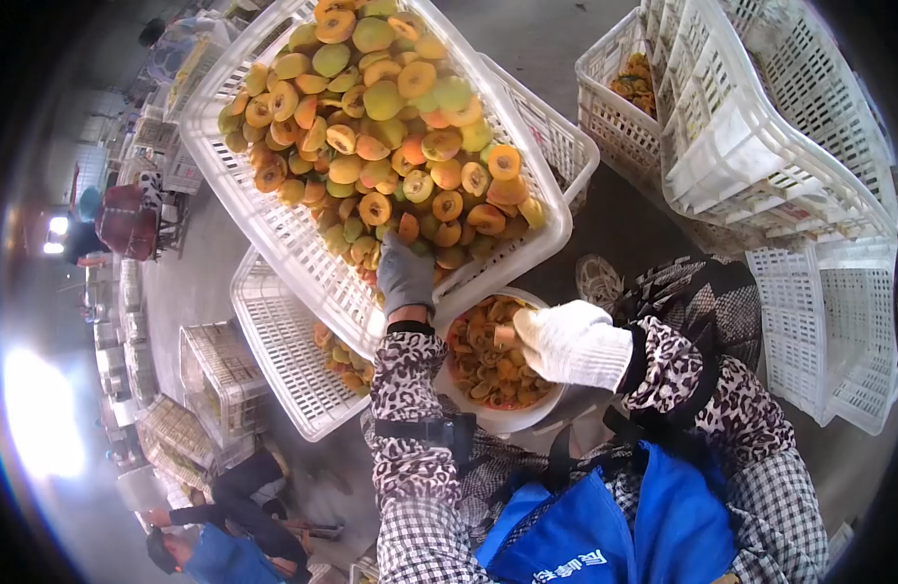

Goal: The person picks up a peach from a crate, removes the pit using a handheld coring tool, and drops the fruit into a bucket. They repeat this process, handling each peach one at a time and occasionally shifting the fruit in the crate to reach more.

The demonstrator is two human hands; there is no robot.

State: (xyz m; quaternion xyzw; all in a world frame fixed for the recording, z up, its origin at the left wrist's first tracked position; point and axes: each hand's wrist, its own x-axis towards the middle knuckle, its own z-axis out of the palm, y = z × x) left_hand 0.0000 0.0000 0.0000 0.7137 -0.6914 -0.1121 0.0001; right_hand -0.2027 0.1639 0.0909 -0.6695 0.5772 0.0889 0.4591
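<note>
A white plastic crate (298, 238) full of halved stone fruit (376, 146), like yellow peaches or apricots, tilts in front of me. My left hand (406, 277), in a grey glove, reaches over its near edge. Its fingers close around an orange fruit half (408, 229) at the near end of the heap. My right hand (575, 343), in a white knitted glove, is closed above a round white bucket (527, 420). A short tan stub (505, 335) sticks out from its fingertips; its kind is hidden. Orange fruit scraps (488, 365) lie in the bucket.
Another white crate (274, 331) with some fruit stands below on the left. White crates (760, 165) are stacked at right, beside one holding orange scraps (632, 83). A person in blue (225, 555) sits at lower left. More crates (220, 370) line the left floor.
</note>
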